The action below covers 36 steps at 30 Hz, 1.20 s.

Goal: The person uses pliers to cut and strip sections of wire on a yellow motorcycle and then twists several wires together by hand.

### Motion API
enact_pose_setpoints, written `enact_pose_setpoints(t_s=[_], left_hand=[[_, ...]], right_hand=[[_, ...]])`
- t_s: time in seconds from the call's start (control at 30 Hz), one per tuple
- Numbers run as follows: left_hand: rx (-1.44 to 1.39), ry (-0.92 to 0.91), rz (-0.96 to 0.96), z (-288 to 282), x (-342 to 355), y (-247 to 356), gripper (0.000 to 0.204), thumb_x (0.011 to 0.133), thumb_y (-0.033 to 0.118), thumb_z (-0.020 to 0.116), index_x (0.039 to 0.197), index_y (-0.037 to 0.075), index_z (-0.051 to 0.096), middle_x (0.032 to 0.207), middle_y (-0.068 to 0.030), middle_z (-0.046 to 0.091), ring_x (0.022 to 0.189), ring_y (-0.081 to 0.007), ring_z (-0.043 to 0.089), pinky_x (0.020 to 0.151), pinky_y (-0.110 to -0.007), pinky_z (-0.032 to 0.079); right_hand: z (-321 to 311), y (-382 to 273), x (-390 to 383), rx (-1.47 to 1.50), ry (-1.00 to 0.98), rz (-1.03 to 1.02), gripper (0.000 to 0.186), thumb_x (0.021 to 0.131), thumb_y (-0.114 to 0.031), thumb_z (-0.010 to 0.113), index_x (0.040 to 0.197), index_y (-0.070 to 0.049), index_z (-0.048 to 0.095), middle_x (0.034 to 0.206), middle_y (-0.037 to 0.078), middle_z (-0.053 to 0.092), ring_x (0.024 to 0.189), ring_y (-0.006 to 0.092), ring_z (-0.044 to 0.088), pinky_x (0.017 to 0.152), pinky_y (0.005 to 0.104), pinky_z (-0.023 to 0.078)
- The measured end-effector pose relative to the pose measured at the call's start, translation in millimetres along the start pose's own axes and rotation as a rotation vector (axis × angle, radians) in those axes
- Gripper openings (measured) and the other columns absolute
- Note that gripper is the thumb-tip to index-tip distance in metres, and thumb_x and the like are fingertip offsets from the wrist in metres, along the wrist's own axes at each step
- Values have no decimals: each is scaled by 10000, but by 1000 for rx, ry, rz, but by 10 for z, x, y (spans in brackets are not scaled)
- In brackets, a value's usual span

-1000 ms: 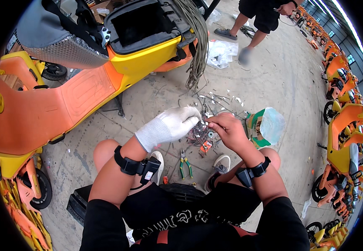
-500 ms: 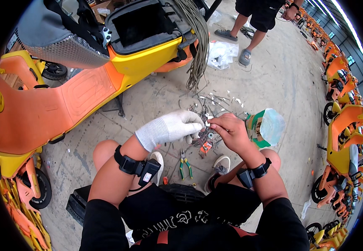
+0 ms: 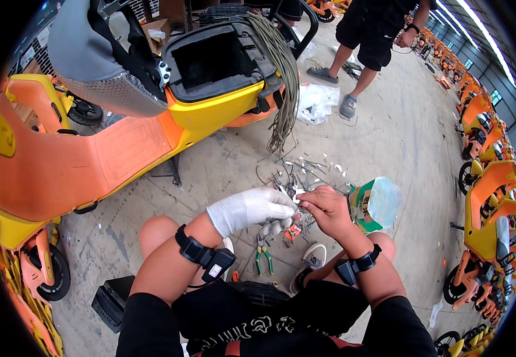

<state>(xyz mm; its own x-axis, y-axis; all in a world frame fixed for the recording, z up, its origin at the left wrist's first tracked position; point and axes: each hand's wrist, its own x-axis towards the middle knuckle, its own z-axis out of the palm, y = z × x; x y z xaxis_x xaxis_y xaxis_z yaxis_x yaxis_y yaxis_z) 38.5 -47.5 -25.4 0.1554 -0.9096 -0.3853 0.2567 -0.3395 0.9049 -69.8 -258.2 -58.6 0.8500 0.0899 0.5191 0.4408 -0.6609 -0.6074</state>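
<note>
Compared with the earlier frame, the scooter point(image 3: 130, 146) and floor sit lower in view, and the left hand point(image 3: 251, 209) has shifted slightly toward the body relative to the right hand point(image 3: 329, 209). The scooter, smooth orange and yellow plastic, is cut off at left; its open compartment point(image 3: 177, 80) is black inside, contents indiscernible. The left hand, in a ribbed white knit glove, has its fingers curled inward; whether they grip anything cannot be told. 1 pair of green-handled pliers point(image 3: 264, 260) lies on the floor below it. Wire scraps point(image 3: 292, 178), thin and tangled, are partly hidden by both hands. The bare right hand pinches a small piece point(image 3: 298, 200) between thumb and index finger, beside the glove; its type is unclear. A crumpled green-and-clear plastic bag point(image 3: 384, 202) stands just beside the right hand.
</note>
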Motion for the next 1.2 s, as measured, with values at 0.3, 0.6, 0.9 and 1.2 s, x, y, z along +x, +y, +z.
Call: enact_pose_setpoints(t_s=[0.3,0.6,0.9,1.2], left_hand=[[81,96,103,28,-16,33,252,988,216,514,1088,8,618,877,-22,663,663,-74,607,569,-214,492],[168,129,75,22,-17,80,264,974,213,515,1105,11,624,872,-14,660,683,-74,620,559,-216,491],[272,264,50,25,22,-13,217,947,190,535,1018,11,634,817,-18,655,642,-91,600,586,-256,494],[470,281,9,79,84,-129,244,936,244,533,950,25,641,786,-31,648,643,-106,593,622,-277,495]], right_hand=[[0,-11,-14,17,-16,-23,124,837,-88,722,952,-47,742,819,97,715,763,244,677,777,344,490],[18,20,-23,16,52,23,118,849,-87,713,956,-45,741,785,107,704,674,248,641,694,342,480],[11,-123,33,63,-16,126,323,817,-169,752,1119,-72,695,1036,75,695,1065,268,602,960,384,417],[5,-38,-14,12,-166,-38,207,806,-143,761,998,-89,707,965,49,687,1040,266,612,932,385,441]])
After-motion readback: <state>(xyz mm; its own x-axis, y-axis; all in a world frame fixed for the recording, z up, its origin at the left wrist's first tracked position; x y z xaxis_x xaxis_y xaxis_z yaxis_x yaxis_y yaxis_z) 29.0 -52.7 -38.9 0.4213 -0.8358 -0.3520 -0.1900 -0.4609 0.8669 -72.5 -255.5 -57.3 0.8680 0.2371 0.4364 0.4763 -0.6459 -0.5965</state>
